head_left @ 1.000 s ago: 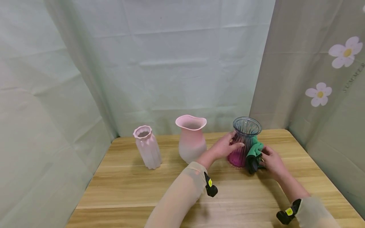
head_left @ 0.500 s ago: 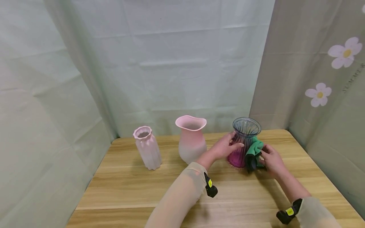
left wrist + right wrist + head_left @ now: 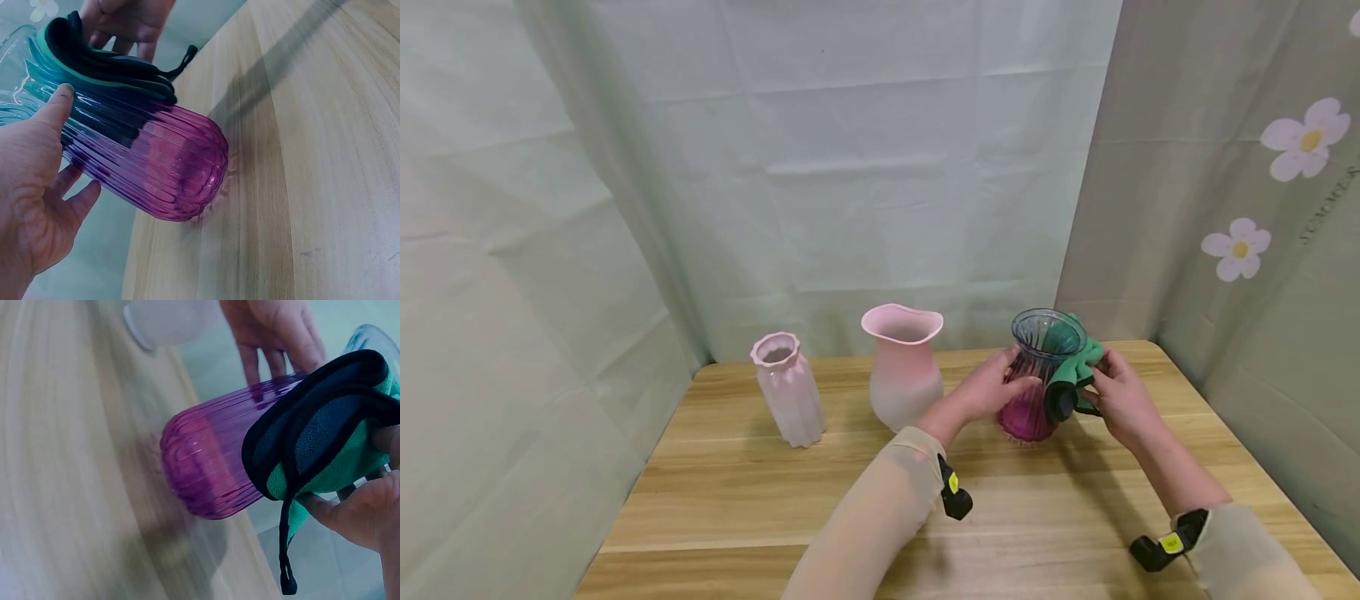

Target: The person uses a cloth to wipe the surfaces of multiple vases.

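Observation:
A ribbed glass vase [image 3: 1026,412], blue at its flared rim and purple-pink at the base, stands upright on the wooden table. My left hand [image 3: 988,387] grips its left side, with the thumb across the front, as the left wrist view shows on the glass vase [image 3: 181,162]. My right hand [image 3: 1123,400] holds a folded green cloth [image 3: 1078,364] with a dark back and black edging against the vase's right side, just under the rim. In the right wrist view, the cloth [image 3: 337,456] covers the upper part of the vase, and a black loop hangs from it.
A pink-and-white vase [image 3: 906,379] with a wavy rim stands left of my left hand. Farther left is a smaller pale pink fluted vase [image 3: 792,396]. Behind the wooden table [image 3: 737,500] hang pale curtains [image 3: 880,167], and a flower-printed one is on the right.
My right hand has moved up along the vase with the green cloth, from its middle to near the rim. The left hand stays in place around the vase.

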